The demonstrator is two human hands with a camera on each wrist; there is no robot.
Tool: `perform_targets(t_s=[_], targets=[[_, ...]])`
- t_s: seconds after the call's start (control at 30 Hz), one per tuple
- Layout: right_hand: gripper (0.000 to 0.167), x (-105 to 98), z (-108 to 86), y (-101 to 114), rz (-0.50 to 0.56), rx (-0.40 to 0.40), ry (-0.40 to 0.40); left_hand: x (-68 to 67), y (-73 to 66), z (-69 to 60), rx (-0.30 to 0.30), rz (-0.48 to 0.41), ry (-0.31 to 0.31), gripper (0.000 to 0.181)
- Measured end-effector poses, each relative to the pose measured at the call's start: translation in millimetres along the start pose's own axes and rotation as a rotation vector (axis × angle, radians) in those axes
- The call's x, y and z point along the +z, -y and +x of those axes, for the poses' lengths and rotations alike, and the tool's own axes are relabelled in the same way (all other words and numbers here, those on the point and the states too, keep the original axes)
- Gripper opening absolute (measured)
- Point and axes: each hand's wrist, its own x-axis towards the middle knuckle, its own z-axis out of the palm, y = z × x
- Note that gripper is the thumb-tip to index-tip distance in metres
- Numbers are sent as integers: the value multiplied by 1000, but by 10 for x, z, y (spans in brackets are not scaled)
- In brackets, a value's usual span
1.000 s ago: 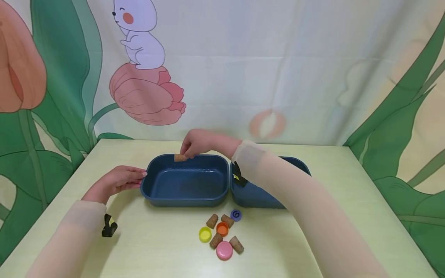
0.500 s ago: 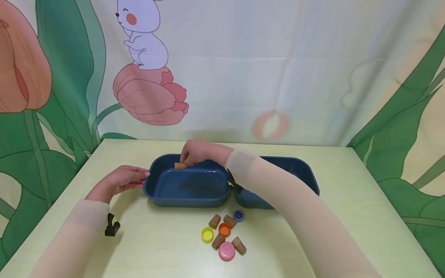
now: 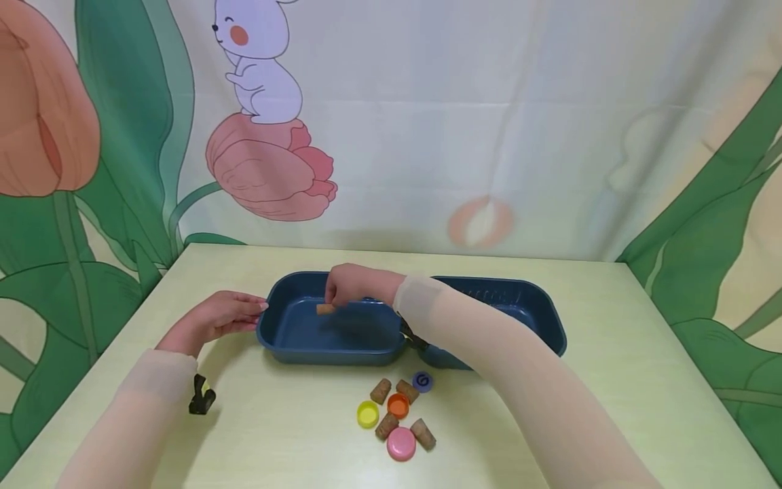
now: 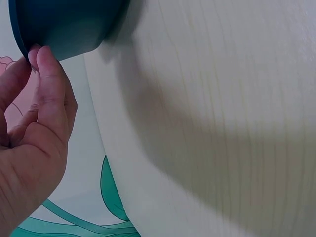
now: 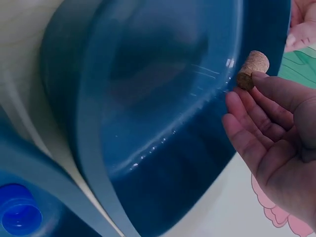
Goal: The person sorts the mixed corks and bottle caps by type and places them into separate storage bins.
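My right hand (image 3: 349, 285) is over the left blue tray (image 3: 332, 357). It pinches a cork (image 5: 254, 70) between thumb and fingers, low inside that tray near its back wall. The right wrist view shows the cork at the fingertips, tilted. With its fingertips, my left hand (image 4: 42, 113) holds the same tray's rim (image 4: 18, 34) at the left end. On the table in front lie several more corks (image 3: 423, 434), a yellow cap (image 3: 368, 414), an orange cap (image 3: 398, 405), a pink cap (image 3: 401, 444) and a purple cap (image 3: 423, 382).
A second blue tray (image 3: 546, 305) stands right beside the first, partly hidden by my right forearm. Inside it sits a blue cap (image 5: 20, 213), seen in the right wrist view. The pale table (image 3: 611, 380) ends at a printed curtain (image 3: 397, 136) behind the trays.
My right hand has lowered the cork from the back rim down into the left tray. My left hand stays at the rim. The whole head view has shifted slightly.
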Motion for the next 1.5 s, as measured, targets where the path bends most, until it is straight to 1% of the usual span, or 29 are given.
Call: perform_targets(t_s=[0.2,0.53,0.9,1.23,1.33,1.5], targets=[[21,71,19,9,-20,0,35,-9,8,12,-5,-8,6,55],[22,171,54,12,-64,7,91,1,-4,-4,-12,-6,-6,55],[23,219,91,-4,-64,14,134,-1,-15,-8,-14,-12,-5,54],[21,296,94,11,-58,23,142,-10,19,0,-10,-5,-4,54],[20,302,90,17,-53,27,146,-12,13,2,-9,0,-6,54],[17,312,86,22,-64,23,131,-11,-13,-5,-15,7,-13,54]])
